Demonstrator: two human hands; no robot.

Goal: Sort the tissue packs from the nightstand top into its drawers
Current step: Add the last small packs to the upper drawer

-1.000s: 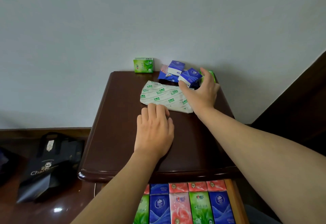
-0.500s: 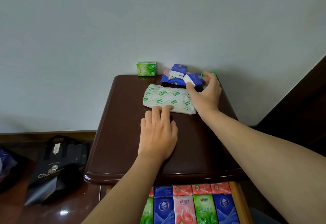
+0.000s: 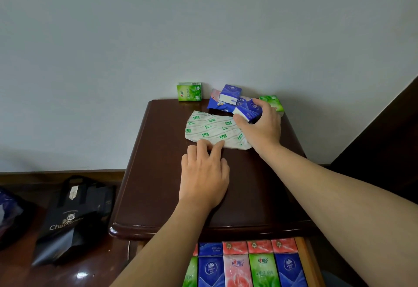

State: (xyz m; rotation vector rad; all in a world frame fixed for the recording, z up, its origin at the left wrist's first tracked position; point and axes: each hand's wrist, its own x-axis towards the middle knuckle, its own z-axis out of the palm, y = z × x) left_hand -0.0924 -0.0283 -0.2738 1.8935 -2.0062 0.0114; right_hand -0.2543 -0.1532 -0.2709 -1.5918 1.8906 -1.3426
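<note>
A dark wooden nightstand (image 3: 158,196) carries a flat white-and-green wrapper (image 3: 212,128), an upright green pack (image 3: 188,92) at the wall, a heap of blue packs (image 3: 230,99), and another green pack (image 3: 272,102). The left hand (image 3: 203,180) rests flat on it.

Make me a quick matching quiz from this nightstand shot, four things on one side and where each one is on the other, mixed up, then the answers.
Things:
1. green pack
2. blue pack
3. white wrapper
4. black bag

Places:
A. on the floor left of the nightstand
B. gripped by the right hand
C. upright at the back edge by the wall
D. flat at the left hand fingertips

Pairs: 1-C, 2-B, 3-D, 4-A
</note>
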